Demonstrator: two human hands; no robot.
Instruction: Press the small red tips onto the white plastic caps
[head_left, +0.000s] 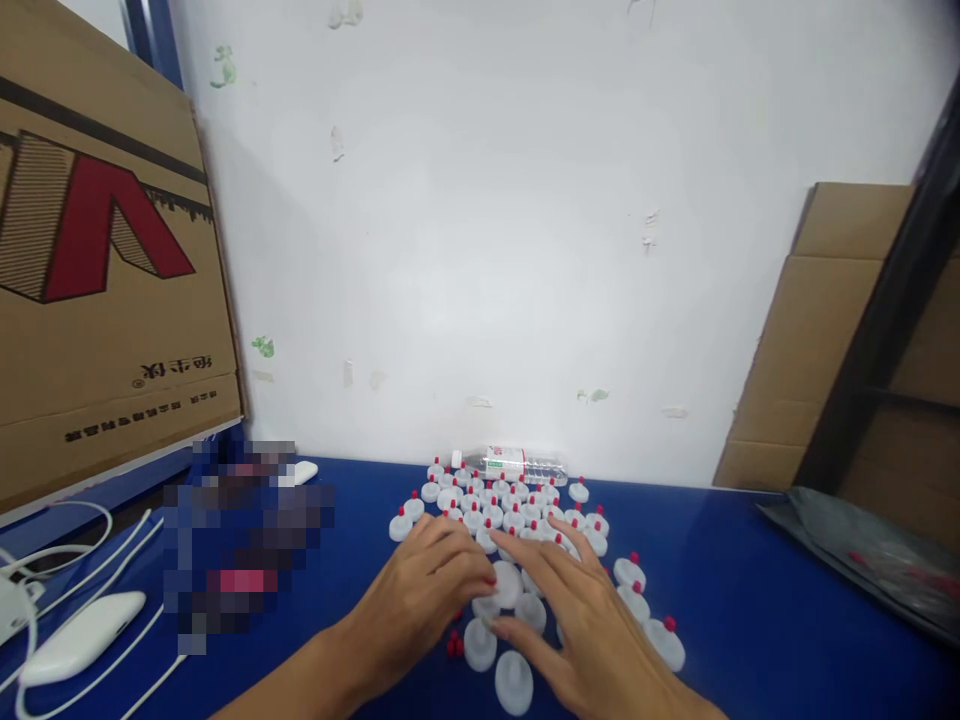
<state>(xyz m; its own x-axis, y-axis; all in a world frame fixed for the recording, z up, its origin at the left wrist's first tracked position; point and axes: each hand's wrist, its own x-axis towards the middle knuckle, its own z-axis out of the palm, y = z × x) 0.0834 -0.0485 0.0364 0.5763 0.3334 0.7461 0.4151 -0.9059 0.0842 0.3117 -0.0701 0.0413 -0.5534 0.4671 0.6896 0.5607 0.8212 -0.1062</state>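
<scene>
left hand (420, 605): fingers pinched, apparently on red cap (492, 579) | right hand (589, 605): fingers spread wide | white plastic disc (508, 586): between both hands' fingers

l fingers (457, 575) curled, r fingers (546, 570) spread

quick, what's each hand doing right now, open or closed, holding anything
Left hand: closed, apparently pinching a small red cap.
Right hand: open beside a white round lid; whether it touches it cannot be told.
</scene>
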